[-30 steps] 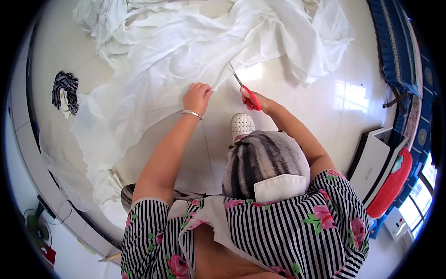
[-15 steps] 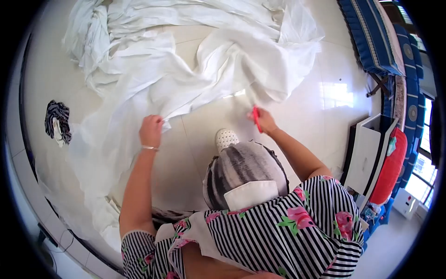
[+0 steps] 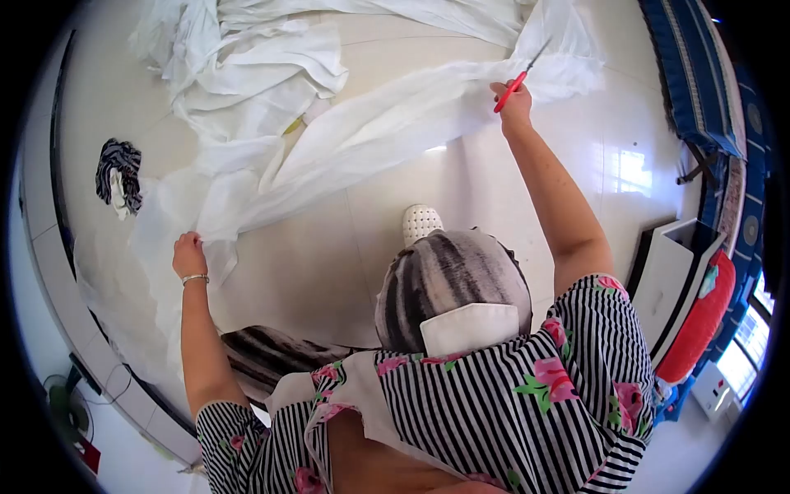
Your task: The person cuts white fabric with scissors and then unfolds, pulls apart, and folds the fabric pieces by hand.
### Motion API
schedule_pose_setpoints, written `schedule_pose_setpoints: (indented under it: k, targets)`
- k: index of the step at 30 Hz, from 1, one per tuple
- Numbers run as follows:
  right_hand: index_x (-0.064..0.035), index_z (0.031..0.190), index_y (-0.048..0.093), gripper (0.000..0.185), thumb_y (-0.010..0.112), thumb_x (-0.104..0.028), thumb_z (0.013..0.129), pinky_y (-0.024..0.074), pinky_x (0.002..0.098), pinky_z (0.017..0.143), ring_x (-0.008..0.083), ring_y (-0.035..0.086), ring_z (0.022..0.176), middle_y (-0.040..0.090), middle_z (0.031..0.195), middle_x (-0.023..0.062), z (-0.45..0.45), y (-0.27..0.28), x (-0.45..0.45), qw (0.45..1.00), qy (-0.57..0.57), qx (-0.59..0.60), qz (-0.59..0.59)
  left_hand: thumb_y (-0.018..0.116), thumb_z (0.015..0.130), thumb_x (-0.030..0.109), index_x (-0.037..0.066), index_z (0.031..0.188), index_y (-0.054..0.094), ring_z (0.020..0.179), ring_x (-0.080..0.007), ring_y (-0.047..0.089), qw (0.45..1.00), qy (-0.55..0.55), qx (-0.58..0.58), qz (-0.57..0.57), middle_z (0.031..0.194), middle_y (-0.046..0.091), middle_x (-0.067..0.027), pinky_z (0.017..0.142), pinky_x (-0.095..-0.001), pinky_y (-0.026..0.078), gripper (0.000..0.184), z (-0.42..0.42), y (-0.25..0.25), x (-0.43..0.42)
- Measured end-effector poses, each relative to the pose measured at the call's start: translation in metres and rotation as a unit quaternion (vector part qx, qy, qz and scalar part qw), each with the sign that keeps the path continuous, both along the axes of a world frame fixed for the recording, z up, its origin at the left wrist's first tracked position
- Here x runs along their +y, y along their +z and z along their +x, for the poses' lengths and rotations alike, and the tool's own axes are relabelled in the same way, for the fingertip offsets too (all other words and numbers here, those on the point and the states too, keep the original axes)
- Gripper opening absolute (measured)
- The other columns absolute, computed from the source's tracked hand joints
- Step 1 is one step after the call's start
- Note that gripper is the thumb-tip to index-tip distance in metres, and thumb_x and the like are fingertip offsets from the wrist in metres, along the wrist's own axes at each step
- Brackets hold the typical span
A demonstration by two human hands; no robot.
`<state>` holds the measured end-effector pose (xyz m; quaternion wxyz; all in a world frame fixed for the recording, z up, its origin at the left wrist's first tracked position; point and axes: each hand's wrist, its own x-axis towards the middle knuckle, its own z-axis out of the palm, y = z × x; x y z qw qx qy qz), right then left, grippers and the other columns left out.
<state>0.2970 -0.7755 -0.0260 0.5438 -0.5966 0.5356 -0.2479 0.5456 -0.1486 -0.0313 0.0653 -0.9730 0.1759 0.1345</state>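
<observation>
White sheer fabric [image 3: 370, 136] stretches across the floor in front of me, its near edge drawn out between my two hands. At the left, my left hand [image 3: 189, 255] is closed with the fingers pinching a corner of this fabric. My right hand [image 3: 516, 103], out in front on the right, is wrapped round red-handled scissors [image 3: 512, 90]. The scissors' blades point up and away over the cloth. Whether the right fingers also grip the fabric's edge, I cannot make out.
More white cloth [image 3: 247, 74] lies heaped farther off. A dark striped bundle [image 3: 119, 177] rests on the tiles at the left. A white drawer unit [image 3: 671, 280], a red cushion [image 3: 704, 317] and blue-covered furniture [image 3: 695, 78] stand along the right. My white shoe [image 3: 421, 221] is in the middle.
My left hand has moved left, and my right hand has swung forward and right with the scissors. The fabric's near edge is now pulled out longer between them.
</observation>
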Motion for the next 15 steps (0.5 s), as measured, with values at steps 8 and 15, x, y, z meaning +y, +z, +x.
schedule_pose_setpoints:
  k: [8, 15]
  targets:
    - [-0.0056, 0.078, 0.051, 0.03, 0.067, -0.031, 0.077, 0.0394, 0.0245, 0.048, 0.0102, 0.046, 0.053, 0.048, 0.061, 0.0014, -0.014, -0.001, 0.064, 0.991, 0.107, 0.019, 0.084, 0.057, 0.071, 0.006, 0.006, 0.1, 0.058, 0.099, -0.03, 0.052, 0.916, -0.192, -0.057, -0.347, 0.102, 0.056, -0.0119, 0.086, -0.0401, 0.042, 0.029, -0.068, -0.023, -0.139]
    - [0.0027, 0.109, 0.051, 0.078, 0.048, -0.069, 0.077, 0.0441, 0.0269, 0.061, 0.0138, 0.05, 0.068, 0.053, 0.093, 0.0107, -0.083, 0.021, 0.135, 0.867, 0.342, 0.224, 0.285, 0.065, 0.072, 0.015, 0.011, 0.104, 0.06, 0.092, -0.0247, 0.055, 0.859, -0.348, -0.027, -0.375, 0.098, 0.059, -0.0058, 0.086, -0.038, 0.04, 0.033, -0.132, -0.043, -0.333]
